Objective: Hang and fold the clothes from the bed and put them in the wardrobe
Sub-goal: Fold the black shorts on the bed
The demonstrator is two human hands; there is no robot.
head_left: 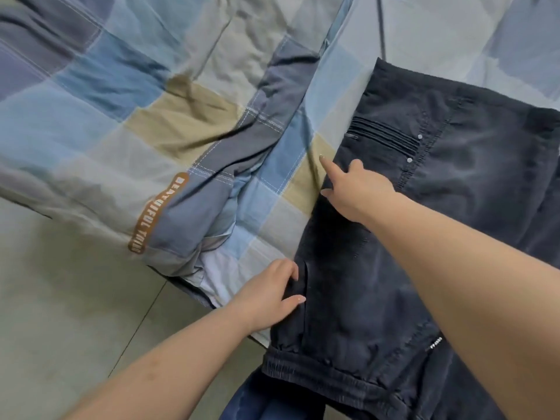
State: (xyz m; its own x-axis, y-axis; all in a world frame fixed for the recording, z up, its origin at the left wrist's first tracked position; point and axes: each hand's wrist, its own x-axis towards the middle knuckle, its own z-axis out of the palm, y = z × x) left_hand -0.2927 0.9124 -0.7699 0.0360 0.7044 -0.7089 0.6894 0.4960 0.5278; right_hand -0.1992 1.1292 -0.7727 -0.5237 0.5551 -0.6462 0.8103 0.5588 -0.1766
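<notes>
- Lying spread across the right side of the bed [424,25] is a pair of dark corduroy trousers [454,183], its elastic waistband [327,374] at the near edge of the mattress and its legs running away toward the upper right.
- A ribbed zip pocket [381,136] with small metal studs sits on the upper part of the trousers, and a small white label [435,343] shows near the waistband.
- The left hand [269,291] grasps the left edge of the trousers close to the waistband, fingers curled over a fold of the dark cloth and the thumb pressed on top of it.
- The right hand [354,186] rests on the trousers farther up the same edge, its forefinger stretched out toward the checked bedding, the other fingers bent loosely; it clasps nothing.
- Both forearms are bare and reach in from the bottom of the view.
- Under and beside the trousers lies a checked quilt [127,116] in blue, grey and tan squares, creased and bunched along a ridge just left of the trousers.
- A brown strip of lettering [159,212] runs along the quilt near its lower edge.
- A piece of blue denim [257,401] shows below the waistband at the bottom of the view.
- Pale tiled floor [60,298] fills the lower left, beside the bed.
</notes>
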